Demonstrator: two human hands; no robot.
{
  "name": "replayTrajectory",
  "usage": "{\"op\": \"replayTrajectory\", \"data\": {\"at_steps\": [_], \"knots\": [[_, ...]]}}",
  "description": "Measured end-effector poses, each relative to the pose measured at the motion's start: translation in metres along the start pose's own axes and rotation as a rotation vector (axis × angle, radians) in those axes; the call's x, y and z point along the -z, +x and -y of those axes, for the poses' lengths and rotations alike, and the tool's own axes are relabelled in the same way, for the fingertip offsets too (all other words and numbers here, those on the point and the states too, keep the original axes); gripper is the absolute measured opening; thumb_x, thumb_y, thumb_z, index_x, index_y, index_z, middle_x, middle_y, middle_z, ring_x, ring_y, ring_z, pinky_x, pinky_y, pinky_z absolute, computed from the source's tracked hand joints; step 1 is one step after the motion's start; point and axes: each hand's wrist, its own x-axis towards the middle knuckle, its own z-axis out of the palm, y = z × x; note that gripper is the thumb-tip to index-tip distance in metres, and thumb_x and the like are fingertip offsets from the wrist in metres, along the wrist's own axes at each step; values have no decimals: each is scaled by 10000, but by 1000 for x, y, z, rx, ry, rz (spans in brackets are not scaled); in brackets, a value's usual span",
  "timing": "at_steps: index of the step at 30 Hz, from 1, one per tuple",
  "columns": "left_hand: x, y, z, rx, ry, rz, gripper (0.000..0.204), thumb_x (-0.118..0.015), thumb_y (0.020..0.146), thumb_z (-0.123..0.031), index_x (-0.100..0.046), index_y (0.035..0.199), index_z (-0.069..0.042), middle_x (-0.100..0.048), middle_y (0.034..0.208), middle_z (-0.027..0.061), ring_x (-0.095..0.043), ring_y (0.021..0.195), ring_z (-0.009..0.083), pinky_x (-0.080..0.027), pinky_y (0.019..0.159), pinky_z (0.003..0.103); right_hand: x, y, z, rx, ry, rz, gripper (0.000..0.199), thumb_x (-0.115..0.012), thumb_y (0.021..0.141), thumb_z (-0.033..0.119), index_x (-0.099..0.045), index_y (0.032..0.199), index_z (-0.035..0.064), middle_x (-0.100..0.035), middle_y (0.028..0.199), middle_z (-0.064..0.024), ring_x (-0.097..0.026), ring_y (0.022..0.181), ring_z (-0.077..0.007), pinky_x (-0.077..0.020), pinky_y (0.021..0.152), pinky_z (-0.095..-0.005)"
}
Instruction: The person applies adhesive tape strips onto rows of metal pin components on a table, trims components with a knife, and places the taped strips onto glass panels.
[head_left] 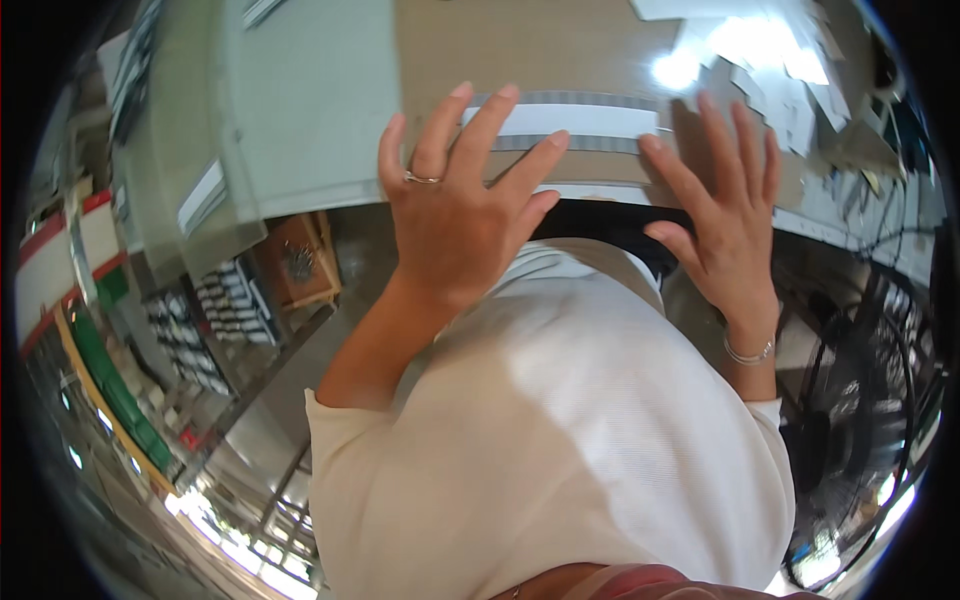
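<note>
Left hand (460, 215): fingers spread, gripping nothing visible, over the left end of the strip (580, 120); contact unclear.
Right hand (728, 225): spread too, apart from the left, near the strip's right end; contact unclear.
Strip: white, grey-edged, flat on the brown board (520, 45).
Strip edge (605, 144): a catching fingertip could skew it.
White pieces (795, 115): a rightward sweep might scatter them.

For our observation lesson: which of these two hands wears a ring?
The left hand wears the ring; the right hand shows none, just a bracelet.
</note>
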Motion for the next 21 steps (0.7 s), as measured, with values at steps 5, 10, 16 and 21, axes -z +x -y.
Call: {"op": "replayTrajectory", "data": {"at_steps": [5,10,16,21], "knots": [[22,-32,36,100,79,-129,313,-776,767,-258,-718,1073,-224,-569,1276,47,-480,1208,277,-296,1030,520,1,4,-9,56,101,-46,629,-419,922,657,-600,1357,241,-374,1542,-132,-284,1438,-376,-152,1166,-545],[18,-69,17,573,-608,-253,154,-769,802,-81,-703,941,-78,-676,855,78,-632,719,168,-497,632,255,8,22,-3,154,307,-13,606,-459,939,603,-650,1276,137,-376,1534,-162,-265,1441,-414,-147,1163,-554],[5,-52,-7,1199,-1783,-151,236,-670,924,-135,-641,1095,25,-703,1013,129,-686,939,193,-559,789,305,14,30,12,254,408,68,610,-414,964,609,-683,1212,121,-402,1515,-176,-266,1444,-420,-149,1169,-564],[68,-66,60,1073,-1522,-258,162,-631,936,-110,-632,1004,36,-702,943,161,-714,751,216,-585,636,298,14,44,21,269,501,2,614,-412,976,599,-637,1282,116,-417,1507,-166,-274,1443,-416,-181,1166,-561]]}}
